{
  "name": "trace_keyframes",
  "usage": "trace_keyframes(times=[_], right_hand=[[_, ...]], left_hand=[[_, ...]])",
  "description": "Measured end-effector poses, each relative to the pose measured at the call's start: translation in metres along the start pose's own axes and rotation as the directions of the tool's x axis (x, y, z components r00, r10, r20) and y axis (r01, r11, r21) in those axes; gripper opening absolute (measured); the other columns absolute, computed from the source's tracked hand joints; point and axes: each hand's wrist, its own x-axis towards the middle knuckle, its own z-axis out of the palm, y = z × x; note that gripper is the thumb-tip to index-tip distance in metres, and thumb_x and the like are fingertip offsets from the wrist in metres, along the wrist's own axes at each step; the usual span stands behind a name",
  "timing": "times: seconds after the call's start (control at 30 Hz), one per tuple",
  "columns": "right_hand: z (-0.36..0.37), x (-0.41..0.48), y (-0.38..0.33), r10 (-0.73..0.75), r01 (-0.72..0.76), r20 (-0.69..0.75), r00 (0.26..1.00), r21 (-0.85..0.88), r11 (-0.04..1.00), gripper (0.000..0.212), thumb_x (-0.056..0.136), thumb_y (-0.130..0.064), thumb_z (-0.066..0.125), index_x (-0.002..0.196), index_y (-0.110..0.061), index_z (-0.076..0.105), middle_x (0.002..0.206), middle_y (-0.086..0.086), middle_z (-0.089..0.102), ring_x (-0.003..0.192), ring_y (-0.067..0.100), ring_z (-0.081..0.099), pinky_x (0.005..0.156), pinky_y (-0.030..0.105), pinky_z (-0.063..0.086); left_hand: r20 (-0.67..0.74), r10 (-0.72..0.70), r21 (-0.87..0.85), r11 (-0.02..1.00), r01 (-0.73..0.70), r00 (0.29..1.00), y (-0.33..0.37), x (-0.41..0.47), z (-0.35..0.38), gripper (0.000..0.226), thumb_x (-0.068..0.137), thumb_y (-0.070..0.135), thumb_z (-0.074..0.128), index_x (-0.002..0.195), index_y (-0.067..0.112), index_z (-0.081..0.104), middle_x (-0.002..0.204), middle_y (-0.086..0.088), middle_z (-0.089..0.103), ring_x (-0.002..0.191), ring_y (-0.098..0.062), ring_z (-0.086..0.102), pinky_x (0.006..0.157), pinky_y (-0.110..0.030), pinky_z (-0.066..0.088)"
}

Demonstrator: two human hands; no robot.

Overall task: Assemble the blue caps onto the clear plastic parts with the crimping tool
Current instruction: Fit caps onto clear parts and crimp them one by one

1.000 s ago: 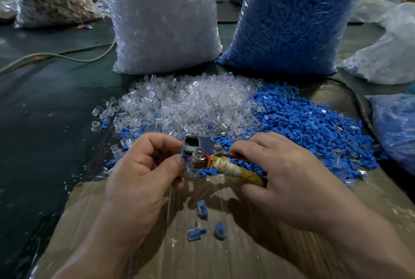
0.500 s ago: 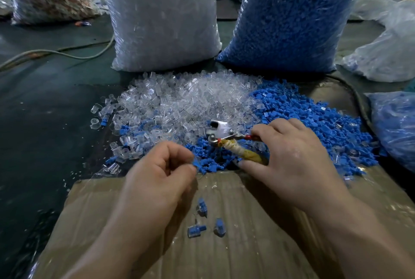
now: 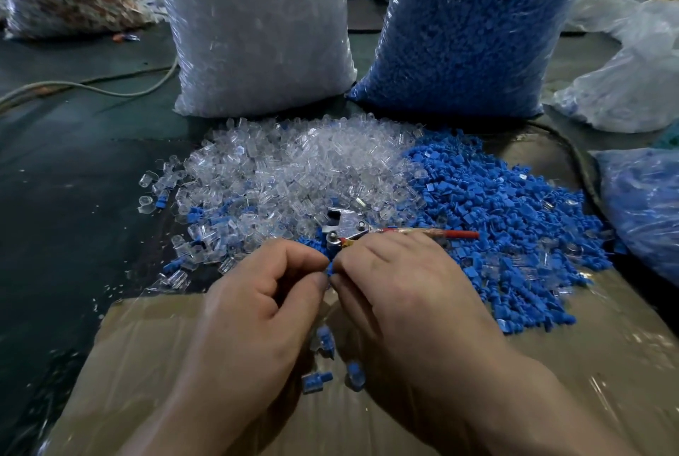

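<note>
Grip: left grip (image 3: 257, 294) and right grip (image 3: 400, 286) are both narrow, their fingertips meeting to pinch one small blue plastic cap (image 3: 330, 268). Whether a clear piece sits against it is hidden.
Fit: this looks like hand-seating before the crimp. Push the cap in square and fully, since a tilted cap would likely crush crooked.
Tool: silver metal crimping tool with a red handle (image 3: 347, 228) lies on the heaps just beyond the right knuckles, head pointing left. I cannot tell whether its other handle is under the right palm.
Handover: keep the left pinch firm while the right takes up the tool, so the pair does not part.
Clear stock: heap of clear plastic parts (image 3: 294, 169) beyond the tool.
Blue stock: heap of loose blue caps (image 3: 496, 217) to the right, touching the clear heap.
Done pieces: a few capped pieces (image 3: 316, 380) lie on the brown film-covered cardboard worktop (image 3: 147, 363) beneath the hands. Drop finished ones there, apart from both heaps.
</note>
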Motion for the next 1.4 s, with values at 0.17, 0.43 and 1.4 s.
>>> trace_keyframes(times=[0.17,0.43,1.4], right_hand=[[-0.001,-0.001,-0.002,-0.016,0.022,-0.078,0.997,0.074,0.997,0.027,0.098,-0.027,0.041,0.084,-0.013,0.060,0.078,0.000,0.057,0.071,0.020,0.051,0.066,0.036,0.043],[-0.007,-0.003,-0.014,0.068,-0.081,0.062,0.996,0.241,0.967,0.028,0.096,-0.039,0.037,0.079,-0.022,0.052,0.072,-0.010,0.050,0.068,0.011,0.045,0.061,0.035,0.038],[0.003,-0.005,-0.004,0.187,-0.189,0.258,0.948,-0.018,0.982,0.028,0.096,-0.054,0.039,0.115,-0.034,0.045,0.102,-0.008,0.054,0.078,0.023,0.053,0.061,0.036,0.039]], left_hand=[[-0.028,-0.035,-0.053,0.998,0.033,0.999,0.004,0.003,-0.007,0.022,0.088,0.055,0.062,0.086,0.034,0.068,0.066,0.008,0.067,0.054,-0.001,0.057,0.051,-0.012,0.045],[0.187,-0.095,-0.244,0.960,0.140,0.978,0.001,0.005,-0.011,0.041,0.074,0.065,0.059,0.073,0.024,0.061,0.053,0.006,0.047,0.048,-0.010,0.040,0.043,-0.023,0.034],[0.221,-0.013,0.694,0.705,-0.148,0.975,0.002,0.007,-0.013,0.045,0.082,0.058,0.053,0.118,0.036,0.068,0.102,0.017,0.063,0.094,-0.011,0.062,0.076,-0.030,0.049]])
